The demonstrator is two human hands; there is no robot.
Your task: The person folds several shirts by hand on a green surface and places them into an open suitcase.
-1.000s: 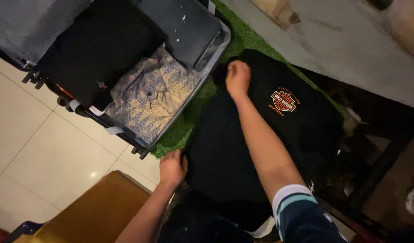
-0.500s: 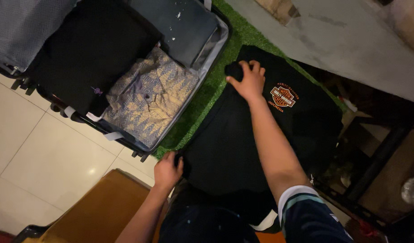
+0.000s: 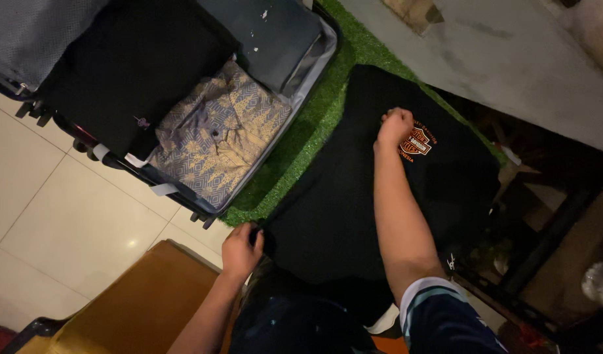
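floor: we're looking down at pale floor tiles (image 3: 59, 216) on the left, with a brown wooden surface (image 3: 128, 301) at bottom left.
suitcase: an open suitcase (image 3: 308, 75) is lying across the top left; a black garment (image 3: 134, 72), a patterned grey-gold shirt (image 3: 216, 137) and a dark grey folded piece (image 3: 272, 36) are sitting inside it.
turf: a strip of green turf mat (image 3: 314, 124) is running between the suitcase and the black T-shirt (image 3: 341, 203).
left hand: our left hand (image 3: 241, 248) is gripping the T-shirt's near left edge; fingers are curling over the cloth, pinching it.
T-shirt: it's lying spread flat on the turf, right of the suitcase, centre of view, with an orange-and-white chest emblem (image 3: 416, 143) facing up.
right hand: our right hand (image 3: 394, 126) is resting on the T-shirt's far part, touching the emblem's left edge; fingers are curled shut into a fist, and we can't tell whether they're pinching any cloth.
sleeve: a striped sleeve (image 3: 439, 311) is covering the right upper arm.
right side: a grey concrete slab (image 3: 511, 59) is sitting at top right, with a dark metal frame (image 3: 550, 236) below it.
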